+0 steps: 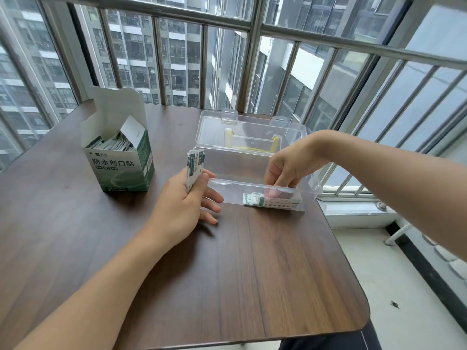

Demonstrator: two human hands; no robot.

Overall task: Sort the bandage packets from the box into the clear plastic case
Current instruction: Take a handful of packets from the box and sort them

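Down in the clear plastic case [255,173], right of centre in the frame, a small pile of bandage packets [271,200] lies flat on the bottom, against the near wall toward the case's right end. The right hand [290,165] reaches in from the right edge of the frame and over the case's near rim, fingers curled downward, fingertips right at the top of that pile; through the plastic I cannot tell whether they pinch a packet or only press on it. The case's lid [250,132] stands thrown open behind it, latches up at the far edge, with a yellow handle showing through it. Left of the case, at mid-frame, the left hand [187,205] holds a held stack of packets [195,170] upright, thumb and forefinger clamped round its lower half, the other fingers spread loose and pointing toward the case's near left corner. Further left, in the upper left of the frame, the green and white box [121,160] stands upright with its flaps open, and more packets in the box [111,144] crowd its mouth. All of this sits on a dark wood-grain worktop [227,274] with a rounded near right corner. Beyond the far edge, a metal railing [252,26] runs across the top of the frame, with high-rise blocks [141,59] behind it.
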